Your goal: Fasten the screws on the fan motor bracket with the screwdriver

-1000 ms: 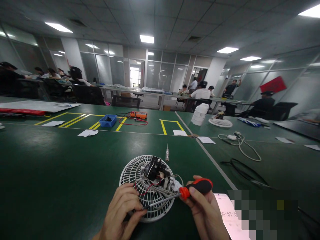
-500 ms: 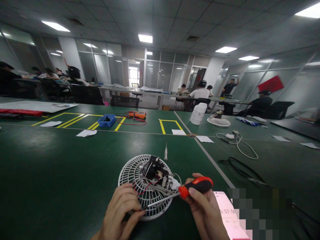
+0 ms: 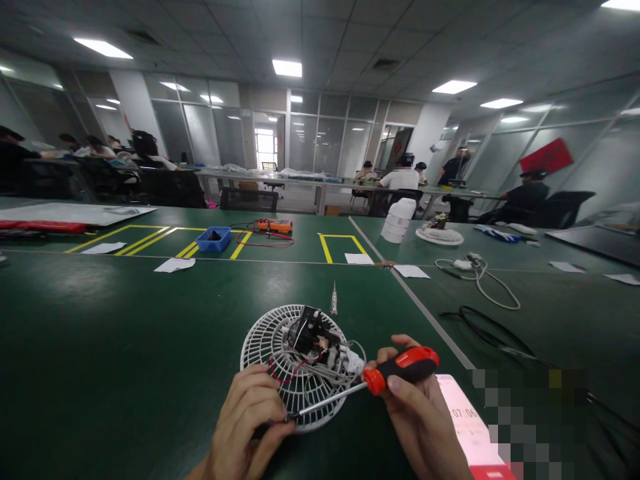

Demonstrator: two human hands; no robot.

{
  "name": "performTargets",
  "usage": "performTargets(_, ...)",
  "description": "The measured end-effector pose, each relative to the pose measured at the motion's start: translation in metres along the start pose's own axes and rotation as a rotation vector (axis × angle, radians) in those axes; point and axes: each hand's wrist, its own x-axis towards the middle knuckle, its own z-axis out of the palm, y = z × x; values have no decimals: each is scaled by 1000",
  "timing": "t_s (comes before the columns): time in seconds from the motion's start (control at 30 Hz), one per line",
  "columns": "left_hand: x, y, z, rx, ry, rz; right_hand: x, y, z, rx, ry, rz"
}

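Note:
My right hand (image 3: 413,397) is wrapped round the red and black handle of a screwdriver (image 3: 403,368), its shaft slanting down to the left. The tip meets the pinched fingers of my left hand (image 3: 255,417), where a small dark piece shows, too small to name. Beneath both lies a white round fan grille (image 3: 260,333) flat on the table. On the grille sits a black motor housing (image 3: 309,328) with bare white and red wires and a white connector part (image 3: 353,362) at its right. A slim clear-handled screwdriver (image 3: 334,300) lies just beyond the grille.
A phone (image 3: 465,420) with a lit timer lies right of my right hand. Across the green table (image 3: 125,347) are a blue bin (image 3: 213,240), an orange multimeter (image 3: 275,225), a white cylinder (image 3: 399,221), another fan grille (image 3: 440,236) and cables (image 3: 493,290). People sit farther back.
The view has shifted slightly, so hands and grille appear a little further right. Both hands keep their hold, and the screwdriver tip stays at my left fingers.

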Motion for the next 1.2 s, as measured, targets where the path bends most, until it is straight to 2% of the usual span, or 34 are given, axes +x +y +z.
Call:
performTargets(0.67, 5, 1, -2, 50, 8, 60, 0, -3, 3, -9, 18, 23)
performTargets(0.87, 13, 4, 1, 82, 4, 92, 3, -2, 6, -22, 124, 46)
performTargets(1.2, 11, 4, -4, 207, -75, 186, 9, 3, 6, -32, 209, 112)
